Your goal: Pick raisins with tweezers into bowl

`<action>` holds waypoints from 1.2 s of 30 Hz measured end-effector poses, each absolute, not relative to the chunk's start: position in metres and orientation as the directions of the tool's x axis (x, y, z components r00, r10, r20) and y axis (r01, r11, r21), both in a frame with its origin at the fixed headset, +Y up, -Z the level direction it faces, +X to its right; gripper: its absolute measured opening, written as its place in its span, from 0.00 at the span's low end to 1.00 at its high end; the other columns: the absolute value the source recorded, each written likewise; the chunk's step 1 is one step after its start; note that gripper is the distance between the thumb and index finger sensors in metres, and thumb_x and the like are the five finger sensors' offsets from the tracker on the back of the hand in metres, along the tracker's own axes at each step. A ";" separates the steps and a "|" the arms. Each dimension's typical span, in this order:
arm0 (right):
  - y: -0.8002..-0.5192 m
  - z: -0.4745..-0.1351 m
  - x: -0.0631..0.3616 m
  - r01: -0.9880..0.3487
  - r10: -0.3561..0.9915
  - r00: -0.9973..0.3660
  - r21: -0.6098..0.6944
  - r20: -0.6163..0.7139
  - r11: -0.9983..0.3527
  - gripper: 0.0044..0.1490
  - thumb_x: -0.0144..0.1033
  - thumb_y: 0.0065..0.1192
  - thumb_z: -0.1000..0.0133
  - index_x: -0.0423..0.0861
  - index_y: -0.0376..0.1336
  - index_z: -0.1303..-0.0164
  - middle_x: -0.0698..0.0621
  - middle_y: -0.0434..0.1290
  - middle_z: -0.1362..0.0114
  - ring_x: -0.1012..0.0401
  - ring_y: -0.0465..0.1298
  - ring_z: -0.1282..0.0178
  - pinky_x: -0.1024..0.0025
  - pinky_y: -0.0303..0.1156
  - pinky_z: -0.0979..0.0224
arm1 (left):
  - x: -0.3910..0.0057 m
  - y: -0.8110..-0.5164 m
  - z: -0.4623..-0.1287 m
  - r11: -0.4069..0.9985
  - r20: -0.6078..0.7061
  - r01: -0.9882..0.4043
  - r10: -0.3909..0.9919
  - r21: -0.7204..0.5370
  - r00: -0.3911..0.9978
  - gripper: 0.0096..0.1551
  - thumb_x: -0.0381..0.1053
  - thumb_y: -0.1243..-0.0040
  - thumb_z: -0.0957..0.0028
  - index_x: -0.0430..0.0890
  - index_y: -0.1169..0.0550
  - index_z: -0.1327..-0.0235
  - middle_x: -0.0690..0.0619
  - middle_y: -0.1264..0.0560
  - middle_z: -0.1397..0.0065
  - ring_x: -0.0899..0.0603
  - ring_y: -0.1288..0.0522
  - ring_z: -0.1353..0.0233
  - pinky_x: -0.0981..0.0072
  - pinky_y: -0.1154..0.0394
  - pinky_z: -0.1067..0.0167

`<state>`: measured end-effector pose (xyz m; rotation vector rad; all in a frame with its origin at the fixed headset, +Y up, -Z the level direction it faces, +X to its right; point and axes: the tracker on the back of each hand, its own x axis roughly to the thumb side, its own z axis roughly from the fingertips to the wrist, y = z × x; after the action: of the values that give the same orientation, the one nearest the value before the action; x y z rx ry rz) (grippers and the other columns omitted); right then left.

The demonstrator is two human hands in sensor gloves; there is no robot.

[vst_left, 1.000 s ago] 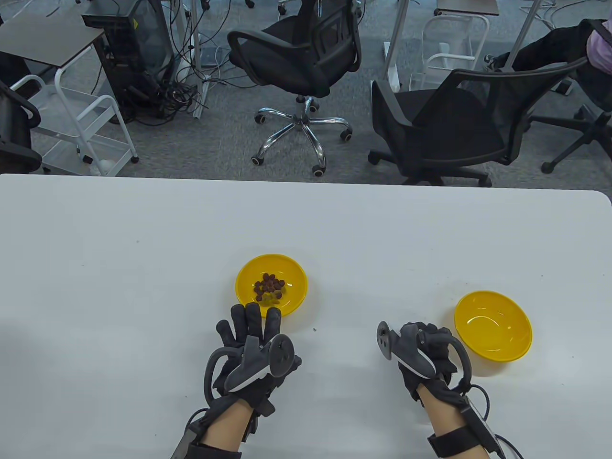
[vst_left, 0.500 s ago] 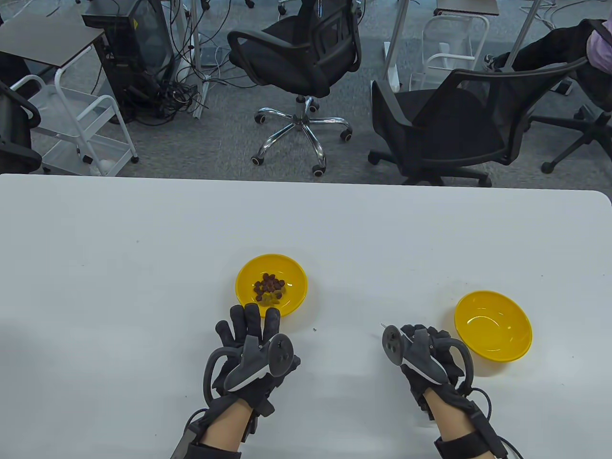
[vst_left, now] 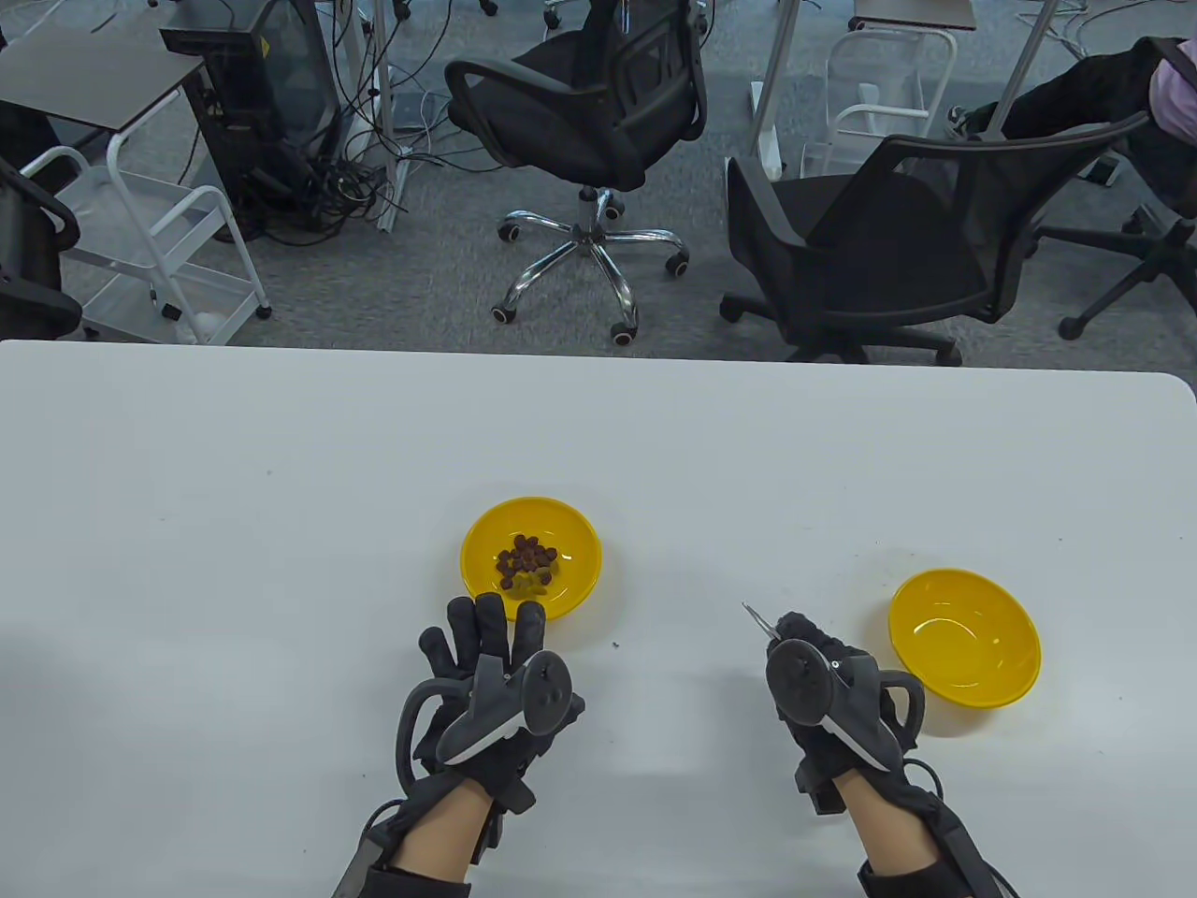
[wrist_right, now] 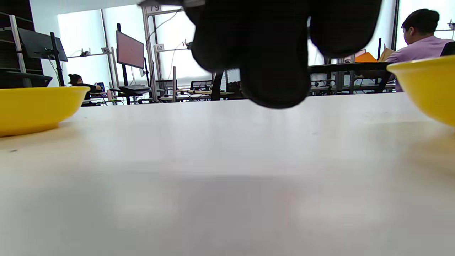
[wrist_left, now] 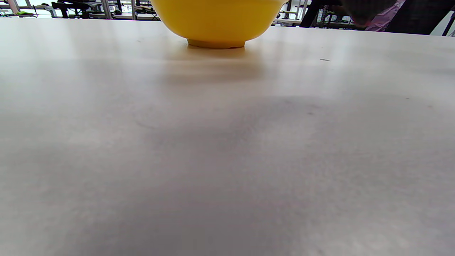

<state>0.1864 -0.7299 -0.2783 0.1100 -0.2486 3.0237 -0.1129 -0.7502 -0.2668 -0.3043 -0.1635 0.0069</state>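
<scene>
A yellow bowl (vst_left: 575,538) holds a small heap of brown raisins (vst_left: 526,558). A second yellow bowl (vst_left: 964,636), with nothing in it, stands to the right. My left hand (vst_left: 482,636) lies flat and open on the table, its fingertips at the near rim of the raisin bowl. My right hand (vst_left: 804,645) is curled around metal tweezers (vst_left: 757,620), whose tips point up and left above the table between the two bowls. The left wrist view shows the raisin bowl's outer wall (wrist_left: 217,21). The right wrist view shows my curled fingers (wrist_right: 273,53) and both bowls at the sides.
The white table (vst_left: 281,486) ends at a far edge, with office chairs (vst_left: 870,253) and carts beyond it. A tiny dark speck (vst_left: 614,644) lies on the table between my hands.
My right hand has turned and risen a little, and the tweezer tips now stick out toward the upper left. My left hand has stayed put.
</scene>
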 end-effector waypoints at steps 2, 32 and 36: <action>-0.727 -0.277 0.186 -0.085 0.069 -0.994 -0.191 0.088 -0.978 0.29 0.42 0.45 0.45 0.40 0.59 0.38 0.47 0.74 0.49 0.57 0.82 0.57 0.45 0.71 0.35 | -0.114 -0.750 -0.267 0.953 0.155 0.016 0.032 -0.302 0.987 0.60 0.73 0.63 0.41 0.39 0.75 0.26 0.22 0.74 0.20 0.14 0.71 0.21 0.14 0.69 0.37; -0.724 -0.272 0.185 -0.118 0.084 -0.984 -0.220 0.154 -0.968 0.34 0.38 0.58 0.50 0.42 0.63 0.33 0.47 0.75 0.45 0.58 0.82 0.53 0.46 0.71 0.33 | -0.170 -0.749 -0.315 0.743 -0.266 -0.662 0.621 -0.103 0.738 0.53 0.65 0.60 0.38 0.33 0.65 0.24 0.22 0.52 0.18 0.17 0.45 0.21 0.20 0.49 0.31; -0.725 -0.272 0.185 -0.114 0.081 -0.984 -0.215 0.157 -0.970 0.34 0.39 0.58 0.50 0.42 0.63 0.33 0.47 0.75 0.45 0.58 0.82 0.54 0.47 0.71 0.34 | -0.167 -0.747 -0.330 0.767 -0.320 -0.634 0.579 -0.099 0.750 0.53 0.64 0.59 0.38 0.31 0.64 0.24 0.22 0.49 0.18 0.20 0.40 0.22 0.24 0.44 0.32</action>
<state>0.1846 -0.7248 -0.2718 0.2246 -0.3414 3.0155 -0.1674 -0.7474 -0.3299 -0.2064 0.2795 0.6674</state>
